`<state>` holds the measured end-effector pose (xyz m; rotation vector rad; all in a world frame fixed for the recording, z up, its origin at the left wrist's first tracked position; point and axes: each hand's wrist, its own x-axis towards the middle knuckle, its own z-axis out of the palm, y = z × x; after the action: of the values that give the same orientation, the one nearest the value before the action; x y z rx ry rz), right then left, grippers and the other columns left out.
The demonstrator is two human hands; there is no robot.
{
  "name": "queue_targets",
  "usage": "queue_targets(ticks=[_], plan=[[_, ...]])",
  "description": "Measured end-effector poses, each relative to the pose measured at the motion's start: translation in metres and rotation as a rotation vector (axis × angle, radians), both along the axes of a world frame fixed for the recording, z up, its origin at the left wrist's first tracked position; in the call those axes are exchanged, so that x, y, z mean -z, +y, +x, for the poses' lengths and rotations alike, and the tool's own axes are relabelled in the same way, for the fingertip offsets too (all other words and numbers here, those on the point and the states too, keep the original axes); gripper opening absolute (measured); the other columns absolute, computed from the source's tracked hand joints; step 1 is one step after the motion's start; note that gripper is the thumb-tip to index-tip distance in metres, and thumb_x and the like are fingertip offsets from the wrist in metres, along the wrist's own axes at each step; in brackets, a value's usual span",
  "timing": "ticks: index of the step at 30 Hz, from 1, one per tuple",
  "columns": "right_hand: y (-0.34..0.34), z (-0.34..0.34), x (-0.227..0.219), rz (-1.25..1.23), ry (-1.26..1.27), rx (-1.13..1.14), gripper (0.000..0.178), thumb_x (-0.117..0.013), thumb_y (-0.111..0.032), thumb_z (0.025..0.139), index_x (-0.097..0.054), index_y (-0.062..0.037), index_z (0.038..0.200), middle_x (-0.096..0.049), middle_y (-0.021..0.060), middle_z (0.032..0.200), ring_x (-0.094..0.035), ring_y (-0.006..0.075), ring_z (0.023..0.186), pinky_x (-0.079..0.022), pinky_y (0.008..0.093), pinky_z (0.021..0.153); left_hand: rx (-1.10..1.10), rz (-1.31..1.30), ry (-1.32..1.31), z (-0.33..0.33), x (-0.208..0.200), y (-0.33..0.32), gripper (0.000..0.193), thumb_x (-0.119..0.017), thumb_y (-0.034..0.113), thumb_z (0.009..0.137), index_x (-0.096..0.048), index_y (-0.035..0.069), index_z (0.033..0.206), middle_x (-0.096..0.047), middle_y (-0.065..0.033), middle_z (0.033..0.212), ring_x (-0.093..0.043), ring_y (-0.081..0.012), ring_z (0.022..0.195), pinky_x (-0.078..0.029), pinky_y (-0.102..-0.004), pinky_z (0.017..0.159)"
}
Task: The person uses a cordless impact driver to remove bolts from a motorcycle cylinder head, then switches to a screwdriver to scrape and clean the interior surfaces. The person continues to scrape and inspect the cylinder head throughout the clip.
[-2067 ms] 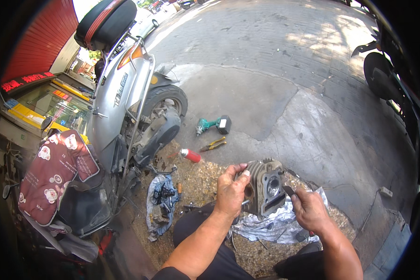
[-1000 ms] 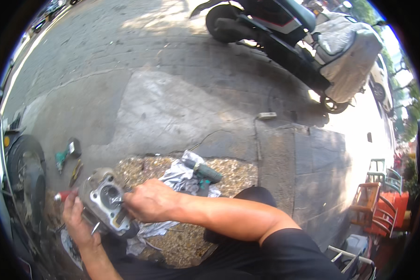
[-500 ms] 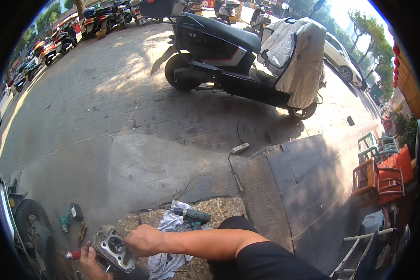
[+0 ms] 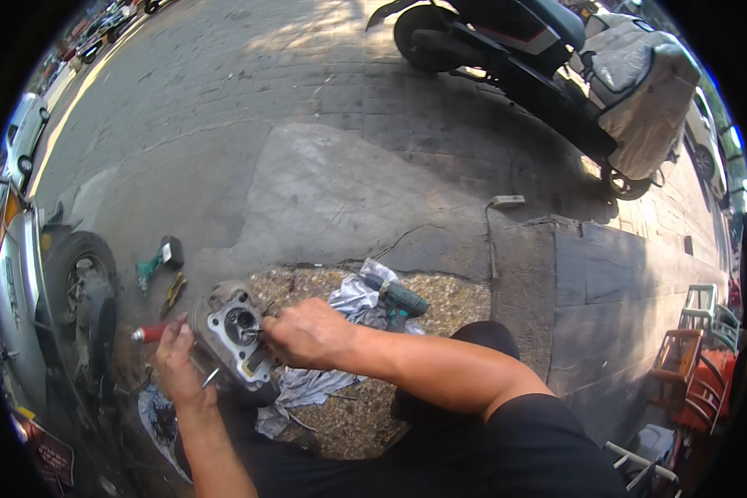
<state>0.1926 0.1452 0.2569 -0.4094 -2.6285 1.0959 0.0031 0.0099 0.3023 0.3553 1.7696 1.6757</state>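
Note:
A metal engine cylinder head, with a round chamber in its face, is low at the left, tilted up toward me. My left hand grips its left edge, fingers closed. Out past that hand sticks a thin silver rod; what it belongs to is hidden. My right hand is closed in a pinch at the chamber's right side. Whatever its fingertips hold is too small to make out. Beside my left fingers shows a red cylinder with a silver end.
A green cordless drill lies on grey rags right of the part. Another green power tool and yellow-handled pliers lie farther left. A wheel stands at left, a scooter beyond, and stools at right.
The view has tipped downward and swung left, so everything sits higher and farther right. More of my left forearm shows. Both hands remain at the cylinder head.

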Motion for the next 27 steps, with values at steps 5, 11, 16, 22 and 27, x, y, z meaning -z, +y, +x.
queue_targets(ticks=[5,11,16,22,27], plan=[[-0.001,0.003,-0.011,0.004,-0.047,-0.021,0.022,-0.065,-0.022,0.093,-0.065,-0.0035,0.082,-0.065,0.019,0.066,-0.066,0.0415,0.064,-0.054,0.0511,0.059,-0.027,0.07,-0.018,0.004,-0.001,-0.004,0.033,-0.06,0.011,0.096,-0.06,-0.007,0.124,-0.068,-0.0129,0.112,-0.066,-0.0201,0.101,-0.051,-0.0324,0.094],[0.003,0.001,-0.017,0.035,-0.154,0.01,0.024,-0.061,-0.024,0.094,-0.066,-0.0032,0.083,-0.068,0.0214,0.07,-0.068,0.043,0.069,-0.055,0.0528,0.065,-0.005,0.006,-0.005,0.013,-0.013,0.0,0.034,-0.06,0.009,0.095,-0.059,-0.008,0.125,-0.068,-0.0143,0.113,-0.066,-0.021,0.103,-0.051,-0.033,0.095],[-0.001,0.001,-0.017,0.049,-0.124,0.036,0.023,-0.061,-0.023,0.093,-0.066,-0.0036,0.083,-0.067,0.0215,0.069,-0.068,0.0426,0.067,-0.055,0.0527,0.063,-0.024,0.042,-0.085,0.011,-0.014,-0.002,0.035,-0.06,0.008,0.094,-0.059,-0.008,0.125,-0.067,-0.0148,0.115,-0.066,-0.0217,0.106,-0.051,-0.0337,0.097],[-0.004,0.003,-0.016,-0.018,-0.046,-0.05,0.023,-0.061,-0.023,0.093,-0.066,-0.0031,0.083,-0.068,0.0213,0.069,-0.069,0.0424,0.066,-0.055,0.0527,0.063,-0.024,0.058,-0.081,0.011,-0.015,-0.004,0.035,-0.057,0.008,0.095,-0.059,-0.008,0.126,-0.068,-0.0151,0.115,-0.066,-0.0222,0.107,-0.051,-0.0351,0.097],[0.003,-0.001,-0.012,0.09,-0.087,0.05,0.02,-0.067,-0.021,0.09,-0.064,-0.0039,0.08,-0.066,0.0184,0.068,-0.066,0.0409,0.065,-0.053,0.0507,0.059,-0.008,0.052,-0.099,0.011,-0.014,-0.001,0.035,-0.056,0.007,0.095,-0.06,-0.009,0.125,-0.067,-0.0152,0.116,-0.066,-0.0222,0.108,-0.05,-0.0352,0.099]])
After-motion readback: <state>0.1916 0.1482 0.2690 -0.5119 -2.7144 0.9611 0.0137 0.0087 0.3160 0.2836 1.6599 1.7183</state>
